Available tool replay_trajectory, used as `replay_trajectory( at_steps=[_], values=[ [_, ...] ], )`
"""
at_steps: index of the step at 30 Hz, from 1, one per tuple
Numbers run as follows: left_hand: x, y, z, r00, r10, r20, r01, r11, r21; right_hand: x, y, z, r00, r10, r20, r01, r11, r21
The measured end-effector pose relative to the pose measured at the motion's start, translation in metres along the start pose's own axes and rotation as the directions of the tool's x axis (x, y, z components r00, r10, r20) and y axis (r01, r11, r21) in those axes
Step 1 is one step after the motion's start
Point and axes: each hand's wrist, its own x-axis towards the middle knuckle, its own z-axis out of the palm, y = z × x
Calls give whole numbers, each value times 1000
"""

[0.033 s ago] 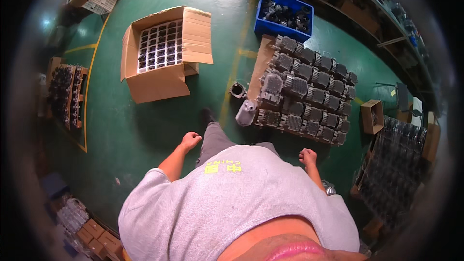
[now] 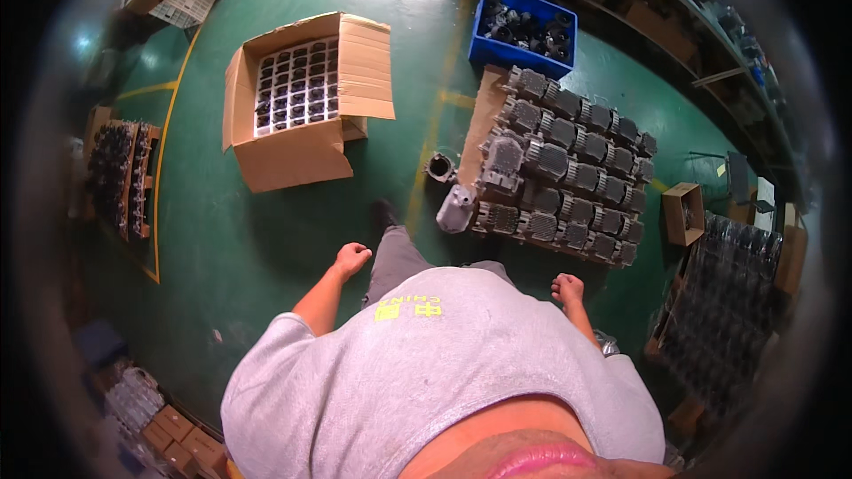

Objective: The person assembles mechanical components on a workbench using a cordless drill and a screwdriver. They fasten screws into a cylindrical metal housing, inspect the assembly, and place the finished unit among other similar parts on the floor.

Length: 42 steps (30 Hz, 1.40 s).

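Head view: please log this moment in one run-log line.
left grip: curled, no object visible | right grip: curled, no object visible | open carton: holds dark parts | metal housings: in rows

Left hand [image 2: 353, 259]: hanging, fingers curling. Right hand [image 2: 568, 287]: likewise hanging. Carton [image 2: 288, 160]: standing open ahead of the left hand, holding rows of dark parts [image 2: 298, 87]. Metal housings [image 2: 552, 160]: lying in rows ahead of the right hand. Blue crate [image 2: 501, 55]: standing farther beyond that hand.

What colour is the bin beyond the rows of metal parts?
The bin is blue; best seen in the head view.
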Motion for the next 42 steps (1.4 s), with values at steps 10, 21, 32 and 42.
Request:
replay_trajectory(
  at_steps=[10, 21, 32, 42],
  values=[
    [32, -19, -192, 989, 87, -119, -129, 902, -411, -42, -32, 134, 976, -34, 216, 87, 967, -240],
    [69, -35, -213, 994, -68, -89, 13, 860, -509, -59, -165, 226, 974, -137, 179, 196, 906, -376],
    [184, 19, -253, 968, -128, -216, 141, 989, 44, 67, -290, 313, 934, -174, 312, 265, 924, -277],
    [383, 408, -282, 972, 233, -3, -222, 932, 287, 197, -473, 246, 988, -145, 61, 136, 982, 128]
  ],
)
